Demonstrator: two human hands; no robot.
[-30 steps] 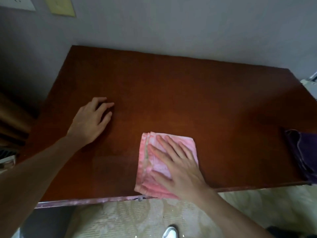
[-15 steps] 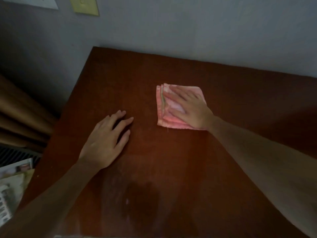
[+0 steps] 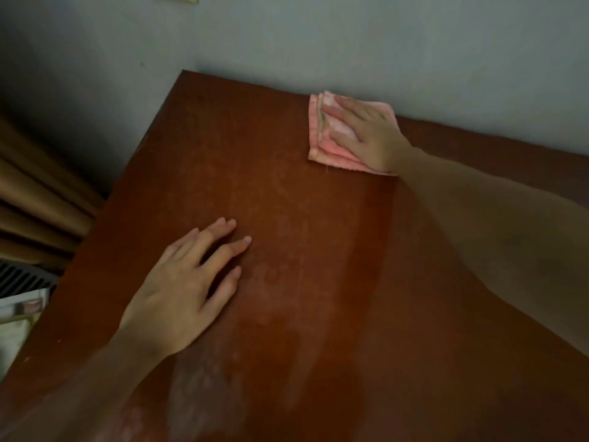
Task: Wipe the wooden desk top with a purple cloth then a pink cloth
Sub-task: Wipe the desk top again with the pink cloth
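A folded pink cloth [image 3: 322,145] lies flat on the reddish-brown wooden desk top [image 3: 318,250], right at the far edge against the wall. My right hand [image 3: 366,135] presses down on it with straight, spread fingers, the arm stretched out across the desk. My left hand [image 3: 188,288] rests flat on the desk nearer to me on the left, fingers straight and holding nothing. A faint damp streak runs from the cloth back toward me. The purple cloth is out of view.
A grey wall [image 3: 350,43] borders the desk's far edge. Tan curtain folds [image 3: 35,199] hang past the left edge, with papers [image 3: 22,311] and a vent grille [image 3: 19,275] below them.
My right hand has pushed the pink cloth from the near edge across the desk to the far edge by the wall. My left hand has stayed flat in about the same spot.
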